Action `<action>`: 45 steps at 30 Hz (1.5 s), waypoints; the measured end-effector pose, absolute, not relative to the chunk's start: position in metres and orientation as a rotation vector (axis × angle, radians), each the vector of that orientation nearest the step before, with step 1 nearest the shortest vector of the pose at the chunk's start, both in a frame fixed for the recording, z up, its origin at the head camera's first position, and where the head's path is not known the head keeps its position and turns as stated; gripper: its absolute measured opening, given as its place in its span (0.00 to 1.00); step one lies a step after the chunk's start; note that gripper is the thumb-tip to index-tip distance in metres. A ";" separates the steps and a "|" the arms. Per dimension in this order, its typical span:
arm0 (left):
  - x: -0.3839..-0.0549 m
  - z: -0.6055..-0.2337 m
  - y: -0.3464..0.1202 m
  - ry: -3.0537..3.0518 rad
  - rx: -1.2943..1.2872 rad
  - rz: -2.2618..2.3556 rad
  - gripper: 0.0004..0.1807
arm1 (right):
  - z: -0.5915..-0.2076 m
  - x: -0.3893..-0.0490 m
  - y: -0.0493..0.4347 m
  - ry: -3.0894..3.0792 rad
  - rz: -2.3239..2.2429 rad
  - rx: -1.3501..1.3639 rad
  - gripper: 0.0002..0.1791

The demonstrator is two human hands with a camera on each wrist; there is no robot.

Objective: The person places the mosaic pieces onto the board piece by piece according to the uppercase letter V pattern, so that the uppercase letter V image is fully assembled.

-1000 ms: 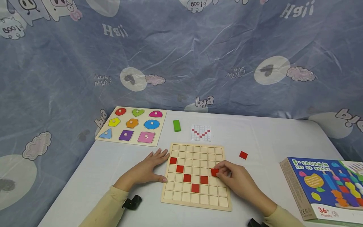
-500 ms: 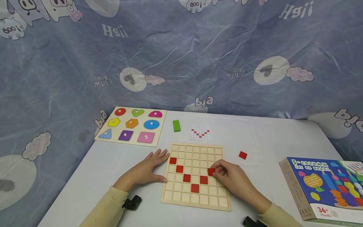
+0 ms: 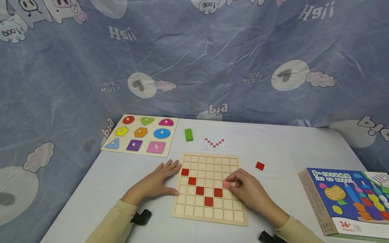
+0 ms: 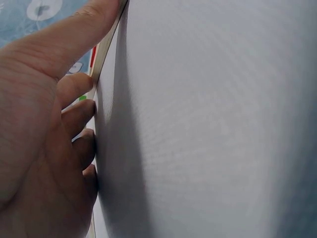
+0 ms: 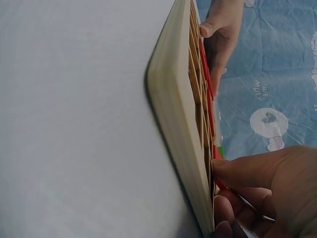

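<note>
A wooden grid board (image 3: 194, 211) lies on the white table, with several red square tiles (image 3: 200, 191) set in its cells along slanting lines. At the board's right side my right hand (image 3: 247, 187) pinches a red tile (image 3: 226, 184) between thumb and fingertips, over a cell up and right of the nearest red tile. In the right wrist view, thumb and fingers (image 5: 237, 171) meet on that tile at board level. My left hand (image 3: 158, 180) lies with spread, straight fingers against the board's left edge; the left wrist view shows the thumb (image 4: 84, 29) touching the edge.
Behind the board lies a printed pattern card (image 3: 214, 142), with a green block (image 3: 188, 135) beside it. A shape puzzle board (image 3: 139, 135) sits back left. One loose red tile (image 3: 259, 166) lies right of the grid board. A blue toy box (image 3: 349, 202) stands far right.
My right hand has shifted slightly left with the tile, which now looks paler, as if tilted to the light. My left hand stays in place.
</note>
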State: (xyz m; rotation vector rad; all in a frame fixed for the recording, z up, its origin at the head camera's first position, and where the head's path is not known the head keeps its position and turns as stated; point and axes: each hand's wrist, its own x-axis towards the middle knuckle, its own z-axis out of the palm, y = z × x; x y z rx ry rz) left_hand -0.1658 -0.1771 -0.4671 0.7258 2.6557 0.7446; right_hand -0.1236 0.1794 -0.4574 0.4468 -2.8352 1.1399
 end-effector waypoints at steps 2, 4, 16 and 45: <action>-0.166 -0.467 -0.177 2.655 0.728 0.744 0.57 | -0.458 -0.124 0.180 -2.834 1.125 0.462 0.13; -0.166 -0.467 -0.177 2.655 0.729 0.746 0.57 | -0.458 -0.124 0.179 -2.835 1.115 0.474 0.13; -0.165 -0.465 -0.177 2.657 0.721 0.753 0.57 | -0.458 -0.124 0.179 -2.839 1.138 0.482 0.14; -0.166 -0.468 -0.176 2.667 0.725 0.734 0.57 | -0.456 -0.122 0.188 -2.826 1.101 0.434 0.17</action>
